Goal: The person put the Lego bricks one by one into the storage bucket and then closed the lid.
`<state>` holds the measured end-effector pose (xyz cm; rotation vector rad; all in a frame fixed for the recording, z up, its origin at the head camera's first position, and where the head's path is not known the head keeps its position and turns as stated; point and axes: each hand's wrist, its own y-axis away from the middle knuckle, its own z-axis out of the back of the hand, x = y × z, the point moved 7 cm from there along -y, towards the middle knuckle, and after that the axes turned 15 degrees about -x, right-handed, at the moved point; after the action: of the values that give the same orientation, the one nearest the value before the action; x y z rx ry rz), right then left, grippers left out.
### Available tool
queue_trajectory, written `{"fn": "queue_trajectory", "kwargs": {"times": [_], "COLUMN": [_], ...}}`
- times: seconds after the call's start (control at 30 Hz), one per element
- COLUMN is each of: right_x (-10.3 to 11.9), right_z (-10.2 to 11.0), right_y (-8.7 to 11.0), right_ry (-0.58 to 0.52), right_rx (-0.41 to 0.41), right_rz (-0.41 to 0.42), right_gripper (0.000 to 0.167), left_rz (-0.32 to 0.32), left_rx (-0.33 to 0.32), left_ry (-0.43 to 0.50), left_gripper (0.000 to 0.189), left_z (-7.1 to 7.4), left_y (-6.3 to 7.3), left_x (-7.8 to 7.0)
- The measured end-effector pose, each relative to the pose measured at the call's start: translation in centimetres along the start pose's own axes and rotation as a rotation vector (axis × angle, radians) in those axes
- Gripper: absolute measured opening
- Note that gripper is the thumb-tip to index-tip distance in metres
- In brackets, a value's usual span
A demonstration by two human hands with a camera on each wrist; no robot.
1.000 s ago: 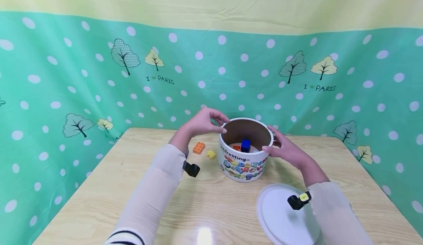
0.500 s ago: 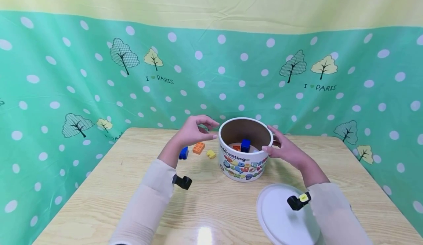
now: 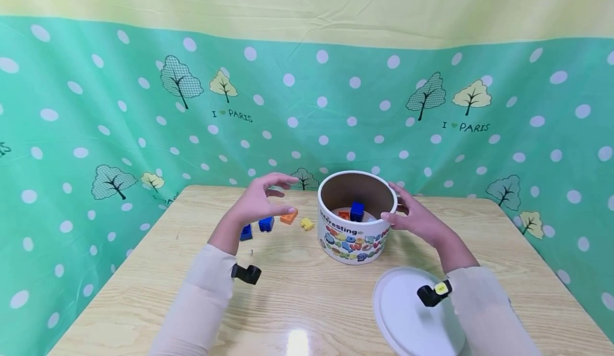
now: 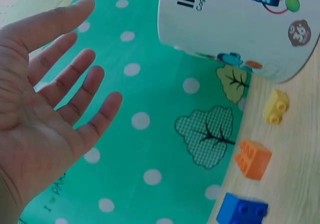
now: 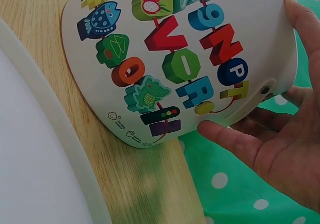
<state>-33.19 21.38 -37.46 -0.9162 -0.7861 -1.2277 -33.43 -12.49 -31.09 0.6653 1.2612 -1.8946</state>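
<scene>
Steadying the lidless, letter-printed bucket (image 3: 352, 243) upright on the table (image 3: 292, 286), presumably against sliding, your right hand (image 3: 418, 220) grips its side while your left hand (image 3: 256, 202), empty and relaxed, hovers near blue toy bricks (image 3: 266, 224).

Green polka-dot cloth backdrop (image 3: 268, 73), printed trees (image 3: 182, 81), PARIS lettering (image 3: 240, 116), yellow band (image 3: 364, 9) on top; wood-grain table (image 3: 307, 297), bright light reflection (image 3: 298, 342) at near side.

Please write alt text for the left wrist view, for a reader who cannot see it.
A person's empty left hand, palm showing, is at left, not touching the printed white container at upper right. Below it in the picture, a yellow block, an orange block and a blue block lie on a wooden table.
</scene>
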Motion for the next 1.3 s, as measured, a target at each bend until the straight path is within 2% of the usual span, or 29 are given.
{"fn": "queue_trajectory", "kwargs": {"times": [0.17,0.47,0.73,0.97,1.3], "right_x": [-0.2,-0.4,-0.3,-0.5,-0.9], "right_z": [0.0,0.0,-0.1,0.0,0.0], "right_y": [-0.1,-0.2,0.0,-0.3,-0.2], "right_ry": [0.002,-0.001,-0.013,-0.005,0.006], "right_rx": [-0.006,-0.01,0.0,-0.014,-0.021], "right_rz": [-0.006,-0.008,-0.009,-0.011,-0.026], "right_gripper": [0.098,0.096,0.096,0.096,0.096], "left_rz": [0.032,0.045,0.12,0.15,0.244], "left_rx": [-0.016,-0.041,-0.066,-0.107,-0.157], "left_ry": [-0.022,-0.018,-0.033,-0.041,-0.048], "left_gripper": [0.059,0.06,0.062,0.058,0.059], "left_z": [1.0,2.8,4.5,5.7,7.5], "left_y": [0.9,2.8,4.6,5.9,7.8], "left_x": [0.6,1.5,3.5,5.3,8.6]}}
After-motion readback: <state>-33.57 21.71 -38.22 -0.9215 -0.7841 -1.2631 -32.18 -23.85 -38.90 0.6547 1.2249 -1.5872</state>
